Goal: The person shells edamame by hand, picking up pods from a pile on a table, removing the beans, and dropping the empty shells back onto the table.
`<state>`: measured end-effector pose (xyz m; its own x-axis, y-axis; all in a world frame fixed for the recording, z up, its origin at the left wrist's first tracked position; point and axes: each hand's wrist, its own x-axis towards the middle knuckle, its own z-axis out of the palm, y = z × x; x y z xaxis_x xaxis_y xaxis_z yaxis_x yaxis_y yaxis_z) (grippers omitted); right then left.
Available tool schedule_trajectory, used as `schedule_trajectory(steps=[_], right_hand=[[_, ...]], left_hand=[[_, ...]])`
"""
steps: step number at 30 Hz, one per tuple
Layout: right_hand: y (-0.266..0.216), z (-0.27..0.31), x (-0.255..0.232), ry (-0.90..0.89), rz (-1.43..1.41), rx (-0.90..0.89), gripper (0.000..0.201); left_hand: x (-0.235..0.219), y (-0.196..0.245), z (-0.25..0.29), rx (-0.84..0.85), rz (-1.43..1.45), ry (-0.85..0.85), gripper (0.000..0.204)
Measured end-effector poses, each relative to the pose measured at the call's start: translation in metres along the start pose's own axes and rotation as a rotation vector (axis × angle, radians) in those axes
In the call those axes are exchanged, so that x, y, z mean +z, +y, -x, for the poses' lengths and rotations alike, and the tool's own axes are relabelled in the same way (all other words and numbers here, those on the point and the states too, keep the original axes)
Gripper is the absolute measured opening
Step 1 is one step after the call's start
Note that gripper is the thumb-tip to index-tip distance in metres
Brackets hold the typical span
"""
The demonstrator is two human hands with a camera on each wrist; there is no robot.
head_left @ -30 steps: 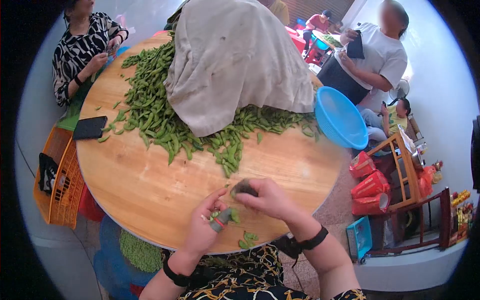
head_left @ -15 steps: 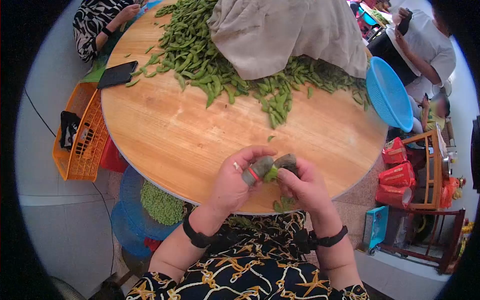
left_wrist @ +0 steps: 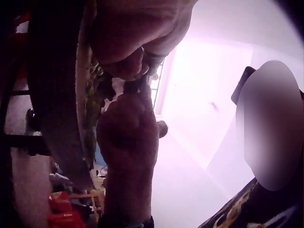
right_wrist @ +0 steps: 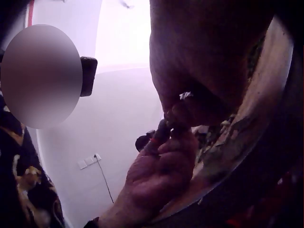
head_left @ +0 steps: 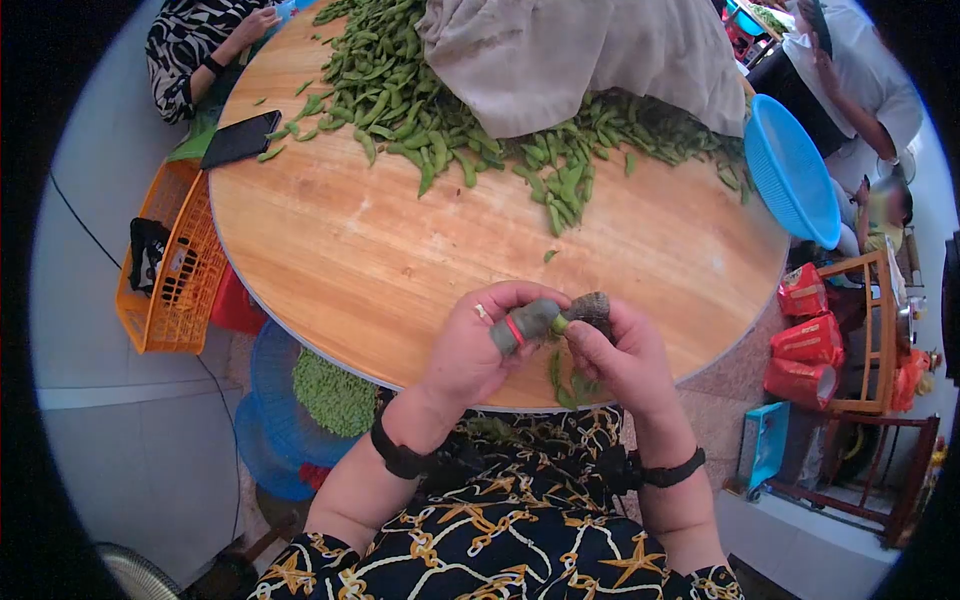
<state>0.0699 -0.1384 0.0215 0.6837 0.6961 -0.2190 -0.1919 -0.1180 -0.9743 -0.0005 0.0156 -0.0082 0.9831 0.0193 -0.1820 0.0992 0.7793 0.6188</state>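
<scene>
Both hands meet over the near edge of the round wooden table (head_left: pixel 380 270). Between their fingertips a small green pod (head_left: pixel 559 325) is pinched. My left hand (head_left: pixel 462 345) wears a ring and a grey thumb cover (head_left: pixel 535 318) with a red band; my right hand (head_left: pixel 630 355) has a dark ridged cover (head_left: pixel 590 309) on a finger. Just below them, a few pods (head_left: pixel 562 385) lie at the table edge. In the dim left wrist view the right hand (left_wrist: pixel 128 128) faces the left; the right wrist view shows the left hand (right_wrist: pixel 161 173) with fingertips partly hidden.
A heap of green pods (head_left: pixel 380 90) lies under a grey cloth (head_left: pixel 580 60). Around it are a phone (head_left: pixel 241 139) and a blue basket (head_left: pixel 793 170). Below left, shelled beans (head_left: pixel 333 392) fill a blue colander beside an orange crate (head_left: pixel 185 270). Other people sit or stand across the table.
The head view has tilted down. The hands, apart a second ago, have come together with a pod between them; since half a second ago they have barely shifted.
</scene>
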Motion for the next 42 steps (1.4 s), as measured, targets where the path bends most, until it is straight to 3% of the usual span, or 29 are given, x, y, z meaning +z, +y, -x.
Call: schedule_trajectory(steps=[4, 6, 12, 20, 26, 28, 31, 34, 35, 36, 37, 39, 41, 42], right_hand=[[-0.003, 0.004, 0.002, -0.023, -0.023, 0.067, 0.014], [-0.004, 0.006, 0.001, -0.127, -0.184, 0.203, 0.020], [-0.002, 0.008, -0.005, -0.250, -0.336, 0.237, 0.024], [0.003, 0.009, -0.007, -0.235, -0.355, 0.257, 0.021], [0.002, 0.010, -0.006, -0.202, -0.322, 0.261, 0.017], [0.004, 0.011, -0.005, -0.196, -0.315, 0.262, 0.017], [0.007, 0.012, -0.006, -0.294, -0.534, 0.284, 0.017], [0.001, 0.014, -0.003, -0.294, -0.611, 0.315, 0.018], [-0.002, 0.014, -0.002, -0.208, -0.404, 0.264, 0.017], [-0.005, 0.013, -0.001, -0.121, -0.197, 0.213, 0.017], [-0.006, 0.012, 0.004, -0.121, -0.197, 0.208, 0.017], [-0.008, 0.011, 0.015, 0.135, 0.322, -0.182, 0.015], [-0.005, 0.008, 0.014, 0.148, 0.367, -0.191, 0.014], [-0.003, 0.006, 0.013, 0.160, 0.412, -0.197, 0.013]], left_hand=[[-0.003, -0.006, 0.000, 0.082, -0.007, 0.024, 0.014], [-0.001, -0.003, 0.000, 0.066, -0.010, 0.032, 0.013], [-0.001, -0.002, 0.002, 0.040, -0.154, 0.026, 0.013], [0.001, -0.002, 0.003, 0.083, -0.301, -0.028, 0.013], [-0.001, -0.007, 0.000, 0.261, -0.565, 0.019, 0.017], [-0.002, -0.004, 0.001, 0.408, -0.758, -0.063, 0.010], [0.000, 0.002, 0.002, 0.403, -0.675, -0.207, 0.008], [0.005, 0.003, 0.003, 0.300, -0.500, -0.194, 0.009], [0.008, 0.000, 0.002, 0.301, -0.503, -0.197, 0.009], [0.012, -0.005, -0.001, 0.322, -0.438, -0.056, 0.015], [0.014, -0.008, -0.003, 0.344, -0.373, 0.084, 0.022], [0.004, -0.012, -0.006, 0.358, -0.466, 0.067, 0.021], [-0.002, -0.012, -0.006, 0.368, -0.556, 0.055, 0.021], [-0.001, -0.010, -0.004, 0.286, -0.485, 0.079, 0.021]])
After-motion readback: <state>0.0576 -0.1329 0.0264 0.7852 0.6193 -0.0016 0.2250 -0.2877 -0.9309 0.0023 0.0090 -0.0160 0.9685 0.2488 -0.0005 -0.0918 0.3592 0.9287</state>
